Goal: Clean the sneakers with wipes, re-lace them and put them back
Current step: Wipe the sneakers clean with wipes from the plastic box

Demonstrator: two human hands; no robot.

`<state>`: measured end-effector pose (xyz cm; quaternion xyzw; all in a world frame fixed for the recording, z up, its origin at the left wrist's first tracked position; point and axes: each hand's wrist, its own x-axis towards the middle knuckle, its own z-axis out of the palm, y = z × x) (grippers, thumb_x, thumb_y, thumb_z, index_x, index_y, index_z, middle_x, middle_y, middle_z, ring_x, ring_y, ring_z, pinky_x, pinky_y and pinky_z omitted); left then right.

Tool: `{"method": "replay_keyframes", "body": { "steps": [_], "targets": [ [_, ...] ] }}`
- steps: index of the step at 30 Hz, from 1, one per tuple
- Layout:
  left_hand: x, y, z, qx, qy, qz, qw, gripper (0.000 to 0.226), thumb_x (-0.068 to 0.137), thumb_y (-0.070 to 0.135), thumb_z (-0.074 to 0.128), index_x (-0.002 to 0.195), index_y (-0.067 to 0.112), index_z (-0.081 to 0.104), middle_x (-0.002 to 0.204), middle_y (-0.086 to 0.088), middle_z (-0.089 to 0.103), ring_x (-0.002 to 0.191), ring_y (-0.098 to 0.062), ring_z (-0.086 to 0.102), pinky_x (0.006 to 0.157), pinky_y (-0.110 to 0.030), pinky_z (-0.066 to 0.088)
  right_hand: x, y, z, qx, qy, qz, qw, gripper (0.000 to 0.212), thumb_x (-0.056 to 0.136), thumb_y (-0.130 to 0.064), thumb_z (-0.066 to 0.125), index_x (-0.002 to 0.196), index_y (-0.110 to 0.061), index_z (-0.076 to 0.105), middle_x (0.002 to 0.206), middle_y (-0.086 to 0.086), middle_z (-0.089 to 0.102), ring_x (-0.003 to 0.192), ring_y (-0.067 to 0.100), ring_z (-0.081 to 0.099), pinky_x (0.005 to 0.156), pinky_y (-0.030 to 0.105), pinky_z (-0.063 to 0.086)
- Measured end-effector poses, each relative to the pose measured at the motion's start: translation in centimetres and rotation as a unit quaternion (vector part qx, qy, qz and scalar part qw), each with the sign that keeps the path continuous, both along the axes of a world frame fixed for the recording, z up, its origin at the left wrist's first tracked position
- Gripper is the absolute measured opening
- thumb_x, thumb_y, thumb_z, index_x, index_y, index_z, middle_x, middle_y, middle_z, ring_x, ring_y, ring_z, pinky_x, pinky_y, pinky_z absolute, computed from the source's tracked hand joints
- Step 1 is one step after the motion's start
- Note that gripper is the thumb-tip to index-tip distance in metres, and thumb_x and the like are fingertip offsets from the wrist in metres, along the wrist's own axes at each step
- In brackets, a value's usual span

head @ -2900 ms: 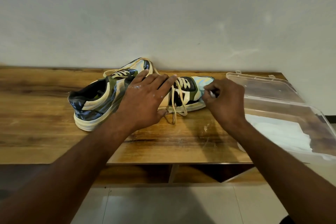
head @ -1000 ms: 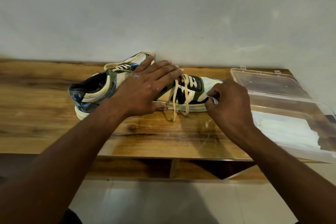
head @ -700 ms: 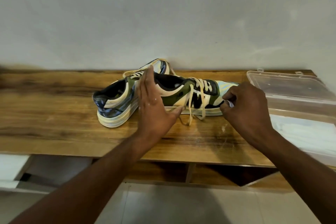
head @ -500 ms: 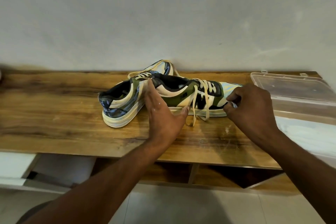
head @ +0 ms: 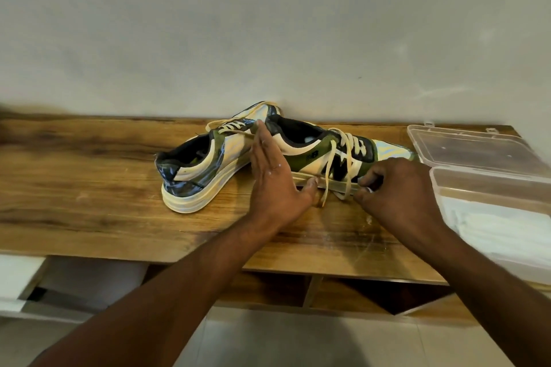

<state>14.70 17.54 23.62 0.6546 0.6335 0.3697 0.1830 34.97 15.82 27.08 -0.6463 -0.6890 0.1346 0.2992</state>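
- The near sneaker (head: 310, 155) stands on the wooden tabletop (head: 89, 188), toe pointing toward the clear plastic box (head: 477, 155); every place below is given from this shoe.
- The left hand (head: 272, 179) stands on edge against the shoe's heel end, fingers straight and together, pointing away from the person toward the wall (head: 268, 24). Its thumb reaches along the shoe's pale sole edge and touches it. The fingers curl round nothing; the hand braces the shoe with a flat palm.
- The left forearm runs in from the lower left, crossing the tabletop's front edge.
- The right hand (head: 396, 188) sits at the shoe's near side by the toe, knuckles up, fingers curled tight. A small bit of white wipe (head: 369, 188) shows between the fingertips, pinched against the sole edge.
- The cream laces (head: 337, 164) hang loose over the shoe's near side, their ends lying on the tabletop between the two hands.
- The second sneaker (head: 202, 170) stands just beyond the heel end, angled, its toe tucked behind the near shoe by the wall.
- Beyond the toe, the box stands open with folded white wipes (head: 501, 226) inside.
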Motion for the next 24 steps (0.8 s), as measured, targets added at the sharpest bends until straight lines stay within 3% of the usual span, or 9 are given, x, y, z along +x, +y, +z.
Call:
{"method": "replay_keyframes", "body": {
  "steps": [3,7,10,12,17,24],
  "targets": [
    [-0.3,1.1,0.2,-0.012,0.003,-0.014,1.0,0.138,0.084,0.038,0.085,0.161,0.017,-0.028,0.174,-0.001,-0.019,0.151,-0.006,-0.018,0.12,-0.03,-0.005,0.2,0.1,0.2,0.016,0.012,-0.002,1.0,0.012,0.073,-0.009,0.087,0.076,-0.018,0.078,0.072,-0.009,0.069,0.068,0.001,0.061,0.064,0.018,0.044],
    [-0.5,1.8,0.1,-0.009,0.01,-0.023,1.0,0.138,0.085,0.04,0.085,0.161,0.018,-0.029,0.174,-0.001,-0.018,0.159,-0.017,-0.013,0.12,-0.032,-0.002,1.5,0.9,1.9,0.089,0.035,-0.043,0.994,0.008,0.074,-0.011,0.083,0.079,-0.016,0.079,0.074,-0.007,0.071,0.067,0.007,0.065,0.067,0.023,0.051],
    [-0.4,2.0,0.1,-0.012,0.005,-0.029,0.999,0.139,0.084,0.038,0.086,0.161,0.019,-0.028,0.174,0.0,-0.017,0.154,-0.008,-0.014,0.12,-0.033,-0.002,3.0,2.1,1.8,0.14,0.024,-0.075,0.987,0.011,0.078,-0.007,0.077,0.085,-0.016,0.078,0.086,-0.002,0.071,0.076,0.016,0.067,0.073,0.031,0.053],
    [-0.5,2.0,0.2,-0.011,0.005,-0.031,0.999,0.139,0.084,0.036,0.087,0.162,0.019,-0.026,0.175,0.0,-0.015,0.149,-0.002,-0.013,0.12,-0.032,0.001,3.9,3.1,1.1,0.127,0.013,-0.076,0.989,0.015,0.079,-0.007,0.073,0.089,-0.017,0.077,0.095,0.002,0.071,0.085,0.02,0.067,0.079,0.033,0.052],
    [-0.8,2.4,0.6,0.02,0.016,-0.039,0.999,0.136,0.082,0.034,0.089,0.165,0.022,-0.019,0.176,0.0,-0.006,0.161,-0.017,-0.003,0.124,-0.034,0.01,5.0,4.6,0.8,0.033,0.004,-0.063,0.997,0.009,0.08,-0.009,0.074,0.087,-0.015,0.077,0.096,0.004,0.075,0.091,0.022,0.069,0.079,0.027,0.048],
    [-1.7,4.1,1.2,0.005,0.016,-0.067,0.998,0.136,0.081,0.035,0.09,0.166,0.026,-0.015,0.176,0.001,0.001,0.162,-0.02,0.003,0.125,-0.036,0.015,5.3,4.0,1.7,0.007,-0.008,-0.052,0.999,0.011,0.077,-0.009,0.078,0.086,-0.016,0.077,0.098,0.004,0.073,0.091,0.025,0.067,0.083,0.042,0.058]
  ]
}}
